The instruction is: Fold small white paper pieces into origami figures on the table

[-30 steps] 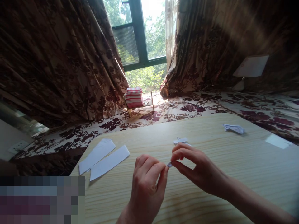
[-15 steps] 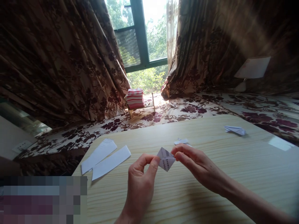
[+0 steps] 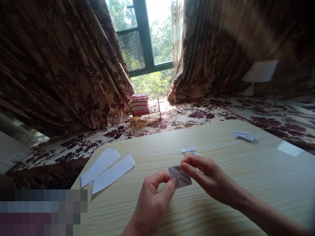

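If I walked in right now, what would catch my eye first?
Probably the two hands low in the middle, the left hand and right hand pinching a small printed paper over the pale wooden table. Behind them, a bright window glows between dark floral curtains.

The print on the small folded paper (image 3: pixel 180 176) is too small to read; fingertips cover its edges. A pixelated block hides the counter (image 3: pixel 221 203) corner left of it.
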Motion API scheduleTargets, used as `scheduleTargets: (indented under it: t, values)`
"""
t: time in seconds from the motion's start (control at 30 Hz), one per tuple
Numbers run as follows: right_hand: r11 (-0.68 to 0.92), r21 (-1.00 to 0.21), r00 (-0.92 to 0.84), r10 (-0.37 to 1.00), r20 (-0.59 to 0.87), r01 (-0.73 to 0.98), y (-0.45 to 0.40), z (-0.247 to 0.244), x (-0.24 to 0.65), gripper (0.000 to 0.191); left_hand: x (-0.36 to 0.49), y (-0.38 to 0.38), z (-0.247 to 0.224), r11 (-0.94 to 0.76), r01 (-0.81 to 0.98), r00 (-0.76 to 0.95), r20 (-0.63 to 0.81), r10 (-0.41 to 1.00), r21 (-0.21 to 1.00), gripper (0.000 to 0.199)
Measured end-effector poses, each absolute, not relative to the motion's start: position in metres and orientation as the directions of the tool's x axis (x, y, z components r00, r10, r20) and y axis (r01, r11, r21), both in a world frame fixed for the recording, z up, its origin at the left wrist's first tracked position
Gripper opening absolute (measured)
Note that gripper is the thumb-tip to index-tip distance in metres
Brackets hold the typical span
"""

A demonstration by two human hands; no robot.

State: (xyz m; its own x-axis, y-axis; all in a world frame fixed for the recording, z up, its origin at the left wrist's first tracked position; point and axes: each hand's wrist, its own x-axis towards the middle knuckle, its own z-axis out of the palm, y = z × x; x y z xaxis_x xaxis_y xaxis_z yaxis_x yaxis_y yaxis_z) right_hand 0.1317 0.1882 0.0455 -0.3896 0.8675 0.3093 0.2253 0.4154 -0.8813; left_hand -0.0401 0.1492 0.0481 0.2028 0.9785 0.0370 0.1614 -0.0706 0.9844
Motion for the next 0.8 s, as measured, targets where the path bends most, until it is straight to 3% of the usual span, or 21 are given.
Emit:
scheduleTargets:
  t: [0.4, 0.53, 0.67, 0.8]
  values:
    - [0.375, -0.913, -0.433, 0.858, 0.277, 0.16, 0.186, 0.045, 0.131, 0.031, -0.035, 0.145, 0.054, -0.181, 0.266, 0.291, 0.1, 0.952, 0.947, 0.023]
    - [0.308, -0.928, -0.38, 0.9, 0.212, 0.21, 0.195, 0.041, 0.133, 0.043, -0.035, 0.146, 0.051, -0.192, 0.302, 0.23, 0.124, 0.965, 0.934, 0.024]
    - [0.229, -0.962, -0.283, 0.942, 0.18, 0.151, 0.2, 0.04, 0.135, 0.045, -0.038, 0.15, 0.045, -0.1, 0.232, 0.059, 0.089, 0.994, 0.967, 0.024]
    - [0.231, -0.955, -0.398, 0.907, 0.141, 0.186, 0.19, 0.043, 0.129, 0.037, -0.04, 0.153, 0.044, -0.073, 0.192, -0.069, 0.087, 0.994, 0.979, 0.028]
